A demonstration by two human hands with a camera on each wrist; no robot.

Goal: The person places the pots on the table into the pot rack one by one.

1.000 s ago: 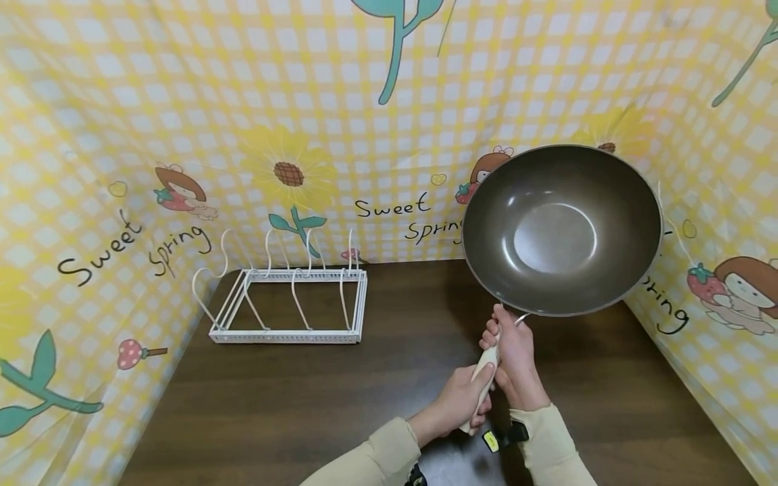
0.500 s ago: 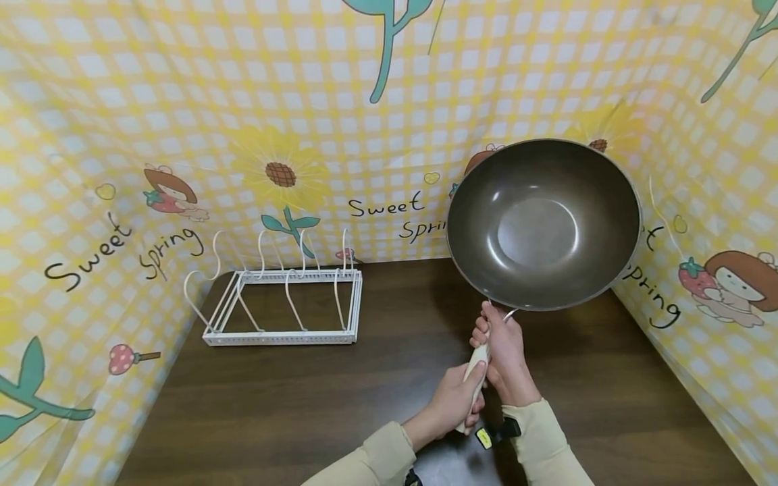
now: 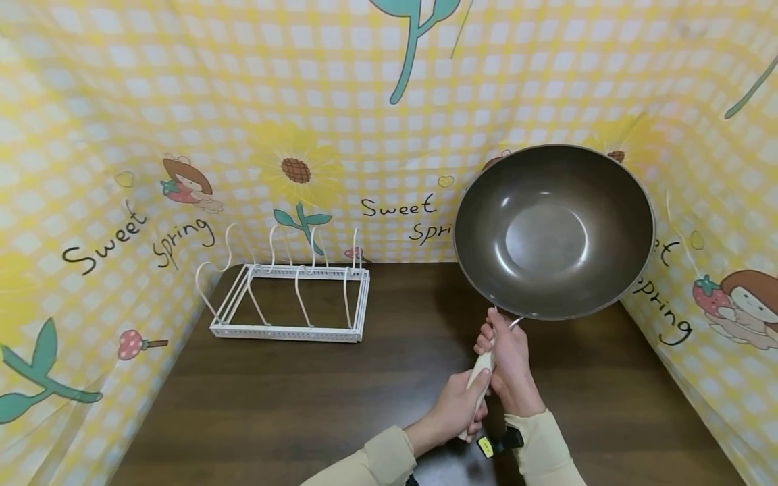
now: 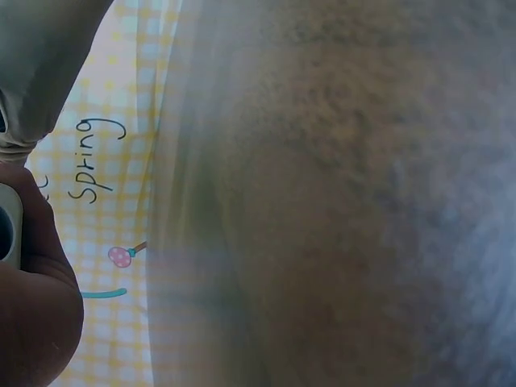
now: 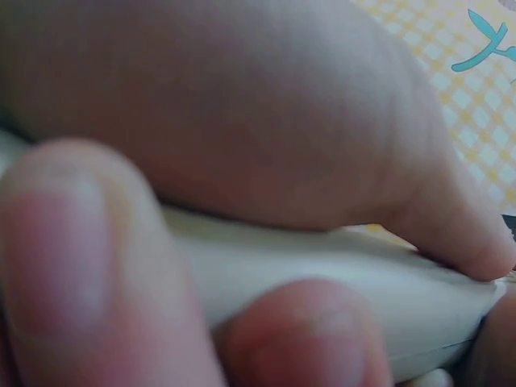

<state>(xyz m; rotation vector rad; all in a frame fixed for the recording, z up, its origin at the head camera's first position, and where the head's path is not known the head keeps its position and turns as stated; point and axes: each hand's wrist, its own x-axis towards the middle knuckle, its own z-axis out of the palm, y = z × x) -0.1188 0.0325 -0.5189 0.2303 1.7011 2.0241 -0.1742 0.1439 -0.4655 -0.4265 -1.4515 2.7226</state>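
Observation:
A dark brown wok [image 3: 547,236] with a cream handle is held up off the table, its inside turned toward the head camera. My left hand [image 3: 452,408] grips the rear end of the handle [image 3: 478,388], thumb lying along the top. Higher up, close to the pan, my right hand [image 3: 512,361] grips the same handle. In the right wrist view, fingers [image 5: 56,250] curl over the pale handle [image 5: 339,282]. A blurred brown surface fills most of the left wrist view; the hollow handle end [image 4: 8,234] shows at its left edge.
A white rack [image 3: 286,334] with several curved wire dividers [image 3: 302,297] stands on the dark wooden table [image 3: 292,398], left of the wok. A yellow checked cloth [image 3: 377,121] with printed flowers lines the back and both sides.
Against the printed wall, the wok has shifted slightly left. The camera view sways a little. Both hands keep their grip on the handle, and the rack stays put.

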